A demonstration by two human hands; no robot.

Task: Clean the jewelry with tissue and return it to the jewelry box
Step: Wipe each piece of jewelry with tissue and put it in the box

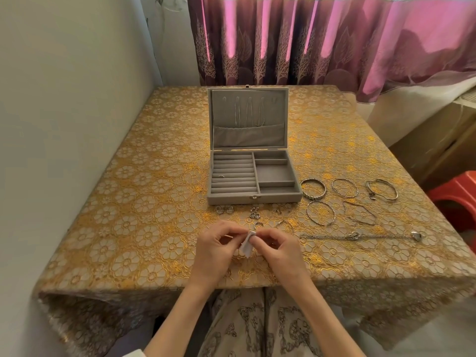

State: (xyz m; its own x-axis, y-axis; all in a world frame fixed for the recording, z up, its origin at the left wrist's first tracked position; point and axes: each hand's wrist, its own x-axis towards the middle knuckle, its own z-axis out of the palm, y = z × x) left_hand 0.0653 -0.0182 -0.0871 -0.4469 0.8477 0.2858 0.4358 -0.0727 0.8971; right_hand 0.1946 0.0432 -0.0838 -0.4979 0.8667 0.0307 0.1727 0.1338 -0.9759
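1. Hands meet over the near middle of the table (128, 176). Left hand (215, 249) has its fingers curled, thumb and forefinger pinching a small folded white tissue (246, 245). Right hand (279, 249) is curled too, its fingertips closed on the same tissue from the other side. Whether a piece of jewelry sits inside the tissue, cannot tell; too small.
2. Jewelry box (253, 173), grey, stands open at the table's middle, lid upright with thin chains hanging inside it. One ring (221, 176) sits in the ring rolls on the left side; right compartments show only lining.
3. Loose jewelry lies on the table: small rings (224, 209) just in front of the box, bangles (345, 188) in a group to its right, a long chain (360, 237) stretched out right of the hands.
4. Table wears a gold floral cloth. Plain wall at left, purple patterned curtain (309, 42) behind, red stool (458, 194) at right edge.
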